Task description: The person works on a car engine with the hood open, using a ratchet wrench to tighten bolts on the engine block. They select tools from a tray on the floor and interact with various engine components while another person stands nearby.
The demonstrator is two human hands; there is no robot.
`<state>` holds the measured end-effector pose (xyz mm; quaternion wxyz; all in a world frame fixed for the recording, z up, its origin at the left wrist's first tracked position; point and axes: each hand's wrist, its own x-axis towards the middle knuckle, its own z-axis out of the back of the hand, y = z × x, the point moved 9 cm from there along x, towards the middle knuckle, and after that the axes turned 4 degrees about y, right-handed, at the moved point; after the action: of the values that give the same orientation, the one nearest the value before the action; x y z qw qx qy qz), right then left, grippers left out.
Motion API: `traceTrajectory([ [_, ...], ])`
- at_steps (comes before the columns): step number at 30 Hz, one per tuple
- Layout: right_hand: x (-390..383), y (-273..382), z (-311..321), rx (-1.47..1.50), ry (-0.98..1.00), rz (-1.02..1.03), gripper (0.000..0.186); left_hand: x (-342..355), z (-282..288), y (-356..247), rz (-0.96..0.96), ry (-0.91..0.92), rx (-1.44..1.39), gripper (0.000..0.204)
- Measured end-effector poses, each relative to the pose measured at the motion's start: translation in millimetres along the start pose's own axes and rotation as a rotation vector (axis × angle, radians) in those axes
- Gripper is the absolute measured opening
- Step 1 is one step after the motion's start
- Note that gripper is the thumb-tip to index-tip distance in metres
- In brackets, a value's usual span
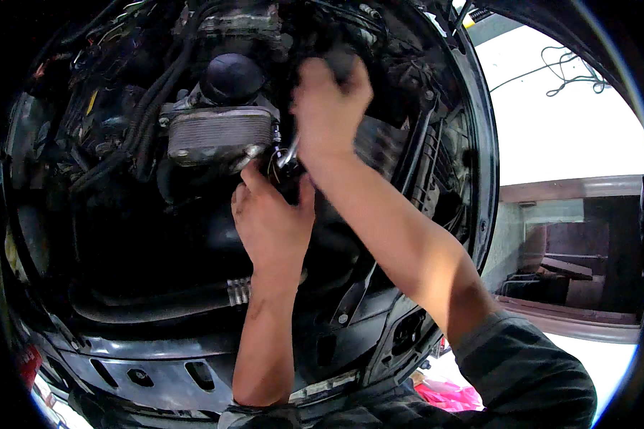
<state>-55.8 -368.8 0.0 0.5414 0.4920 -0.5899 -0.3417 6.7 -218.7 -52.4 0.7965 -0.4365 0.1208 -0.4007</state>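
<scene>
A shiny metal wrench (288,152) sits deep in the engine bay (122,214), beside the ribbed metal cooler (218,136). The right hand (329,100), blurred, closes round its upper end for leverage; the left hand (272,222) steadies below, fingers curled, its hold hidden.
</scene>
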Motion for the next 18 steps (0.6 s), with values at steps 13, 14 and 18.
traceTrajectory([
  [13, -14, -48, 98, 0.305, -0.537, -0.367, 0.009, 1, -1, 3, 0.076, 0.066, 0.024, 0.056],
  [14, -18, -44, 97, 0.304, -0.497, -0.3, 0.006, 0, -4, 5, 0.074, 0.076, 0.028, 0.055],
  [18, -10, 5, 45, 0.068, -0.243, 0.002, 0.011, -2, -9, -4, 0.004, 0.056, 0.014, 0.053],
])
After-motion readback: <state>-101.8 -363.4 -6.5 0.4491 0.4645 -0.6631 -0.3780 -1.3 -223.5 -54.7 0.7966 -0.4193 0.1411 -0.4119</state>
